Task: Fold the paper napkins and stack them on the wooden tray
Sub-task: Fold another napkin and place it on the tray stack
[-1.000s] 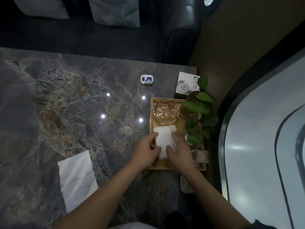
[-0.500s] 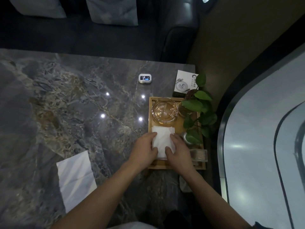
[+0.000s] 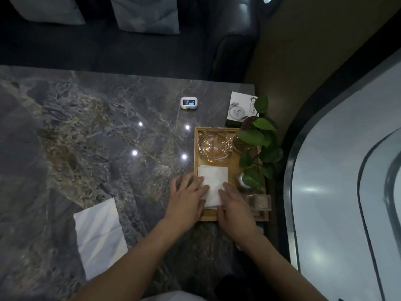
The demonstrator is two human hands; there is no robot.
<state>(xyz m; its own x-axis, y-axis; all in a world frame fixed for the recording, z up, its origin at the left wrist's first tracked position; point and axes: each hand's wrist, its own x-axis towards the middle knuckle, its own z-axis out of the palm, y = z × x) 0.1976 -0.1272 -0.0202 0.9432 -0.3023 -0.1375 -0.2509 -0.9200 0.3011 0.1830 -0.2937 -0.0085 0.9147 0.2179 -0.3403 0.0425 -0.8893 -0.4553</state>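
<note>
A folded white napkin [image 3: 213,181] lies flat on the wooden tray [image 3: 235,165] at the right side of the marble table. My left hand [image 3: 187,195] rests on the napkin's left edge with fingers spread flat. My right hand [image 3: 233,200] presses on its near right corner, fingers flat too. Neither hand grips the paper. A second, unfolded white napkin [image 3: 99,232] lies on the table at the near left, well apart from both hands.
On the tray stand a glass ashtray [image 3: 214,146], a potted green plant [image 3: 257,148], a small metal pot [image 3: 240,181] and a clear box [image 3: 259,202]. Behind it lie a white card box [image 3: 240,107] and a small white device [image 3: 189,102]. A dark sofa lies beyond the table.
Both hands have flattened onto the napkin and slid slightly toward me; the napkin now lies square and flat on the tray.
</note>
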